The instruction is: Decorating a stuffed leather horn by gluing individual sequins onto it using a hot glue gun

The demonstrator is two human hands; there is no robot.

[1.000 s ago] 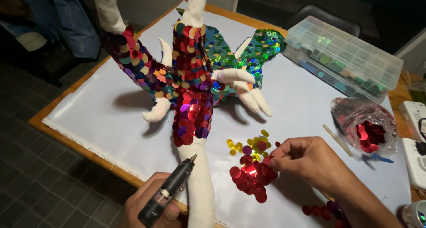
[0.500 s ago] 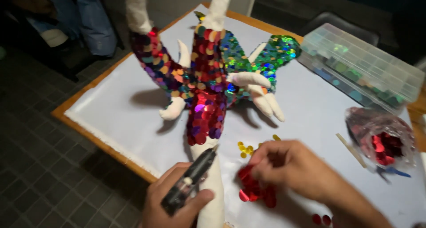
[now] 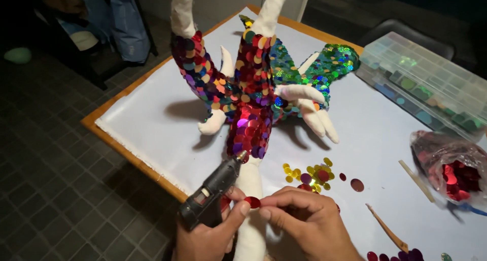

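Note:
A white stuffed branching figure (image 3: 251,113), partly covered in red, blue and green round sequins, stands on the white cloth (image 3: 152,113). My left hand (image 3: 208,235) grips a black glue gun (image 3: 213,190), its nozzle touching the lower edge of the red sequins. My right hand (image 3: 309,220) pinches a single red sequin (image 3: 252,202) beside the figure's bare white stem, with my left thumb touching it too.
Loose gold and red sequins (image 3: 314,174) lie on the cloth near my right hand. A clear plastic bag of red sequins (image 3: 449,174) sits at right, a clear compartment box (image 3: 431,83) behind it. Two thin wooden sticks (image 3: 388,230) lie nearby. The table edge (image 3: 132,154) drops to a dark tiled floor.
My right hand left the sequin pile and brought one red sequin to the stem. The glue gun rose until its nozzle reached the red sequins.

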